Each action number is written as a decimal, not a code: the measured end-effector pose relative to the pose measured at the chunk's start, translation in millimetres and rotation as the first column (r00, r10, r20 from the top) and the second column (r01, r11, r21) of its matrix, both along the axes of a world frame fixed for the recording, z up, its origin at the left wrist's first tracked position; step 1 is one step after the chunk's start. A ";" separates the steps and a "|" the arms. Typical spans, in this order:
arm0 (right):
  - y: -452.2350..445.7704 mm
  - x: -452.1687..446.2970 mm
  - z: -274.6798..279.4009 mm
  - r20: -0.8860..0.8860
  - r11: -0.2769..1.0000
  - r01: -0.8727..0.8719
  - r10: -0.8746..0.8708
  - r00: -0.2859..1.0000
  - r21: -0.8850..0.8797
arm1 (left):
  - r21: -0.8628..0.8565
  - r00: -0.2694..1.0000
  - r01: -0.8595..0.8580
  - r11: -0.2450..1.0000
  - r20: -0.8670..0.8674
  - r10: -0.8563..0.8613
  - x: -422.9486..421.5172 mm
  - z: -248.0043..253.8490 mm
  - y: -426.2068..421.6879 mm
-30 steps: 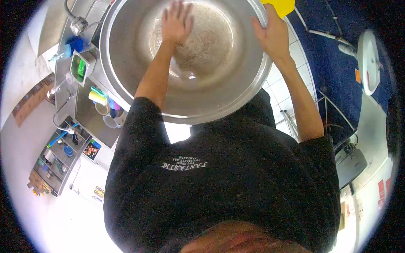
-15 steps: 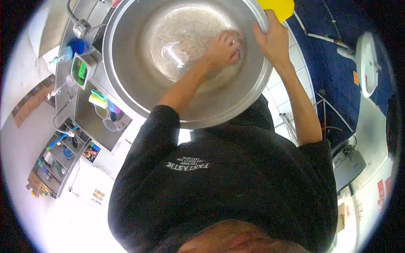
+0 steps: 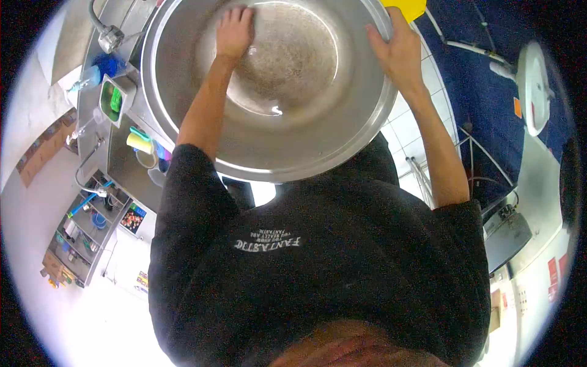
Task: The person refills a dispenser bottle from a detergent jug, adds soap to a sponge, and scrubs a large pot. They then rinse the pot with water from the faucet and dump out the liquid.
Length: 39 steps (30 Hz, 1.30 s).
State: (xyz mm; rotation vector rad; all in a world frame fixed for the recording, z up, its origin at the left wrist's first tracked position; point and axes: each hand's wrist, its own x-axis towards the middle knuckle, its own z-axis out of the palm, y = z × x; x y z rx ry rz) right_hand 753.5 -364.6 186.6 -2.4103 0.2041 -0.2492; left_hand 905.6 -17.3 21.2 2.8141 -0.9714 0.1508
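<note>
A large round metal basin (image 3: 318, 131) is tilted in front of my body, with shallow, cloudy water over its bottom. Inside it, at the upper left, my left hand (image 3: 235, 33) rests by the inner wall, fingers slightly apart and holding nothing. My right hand (image 3: 400, 58) grips the basin's rim at the right, its thumb on the inner side. Something yellow (image 3: 406, 7) shows just beyond that hand, partly cut off by the frame.
To the left are a metal faucet (image 3: 110, 38), a small metal tray (image 3: 125, 98) with a green item, and cups (image 3: 147, 158) in a sink. A shelf rack (image 3: 85, 235) stands lower left. At the right are a white washbasin (image 3: 533, 88) and pipes.
My left hand swept right across the basin's bottom, then back to the upper left side. The basin shifted slightly, while my right hand kept its hold on the rim.
</note>
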 end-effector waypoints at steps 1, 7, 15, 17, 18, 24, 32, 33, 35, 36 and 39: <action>3.8 1.1 9.5 -0.003 1.000 -0.002 0.002 1.000 0.015 | 0.080 1.000 -0.027 0.996 -0.006 0.028 -13.4 -1.7 23.3; 15.1 16.8 42.9 -0.128 0.996 0.054 -0.044 0.991 0.075 | 0.641 0.955 -0.027 0.767 -0.210 0.209 -132.8 20.5 84.7; 1.7 12.2 3.6 0.099 0.997 -0.075 0.072 0.992 0.026 | 0.119 0.686 0.386 0.915 -0.700 -0.198 -225.8 17.6 -47.5; -2.1 11.1 -4.1 0.048 0.997 -0.067 0.065 0.997 0.034 | -0.058 0.774 0.420 0.906 -0.498 -0.391 -207.0 6.5 -78.7; -3.0 9.9 -6.4 -0.013 0.998 -0.046 0.047 0.999 0.043 | -0.036 0.818 0.429 0.903 -0.409 -0.404 -190.2 7.7 -89.7; -4.4 10.4 -6.2 0.124 0.994 -0.100 0.105 0.987 -0.041 | 0.206 0.792 -0.337 0.919 -0.465 0.395 -130.5 50.0 -47.2; -4.1 14.6 2.5 0.002 0.992 -0.097 0.097 0.995 0.082 | 0.247 0.681 -0.430 0.868 -0.543 0.491 -174.0 155.6 -17.2; -3.7 14.5 8.6 -0.009 0.993 -0.099 0.100 0.995 0.067 | 0.245 0.673 -0.468 0.849 -0.524 0.522 -182.7 163.5 -14.4; 1.9 20.5 9.8 -0.020 0.991 -0.103 0.105 0.994 0.084 | 0.075 0.559 -0.541 0.837 -0.711 0.426 -190.0 171.9 -7.7; 2.7 18.6 11.4 -0.059 0.993 -0.072 0.078 0.995 0.092 | 0.064 0.563 -0.555 0.829 -0.705 0.431 -200.5 178.6 -7.6; 4.6 18.3 10.4 0.022 0.987 -0.132 0.131 0.991 0.089 | -0.382 0.883 -0.457 0.803 -0.302 0.359 -230.4 202.5 -7.3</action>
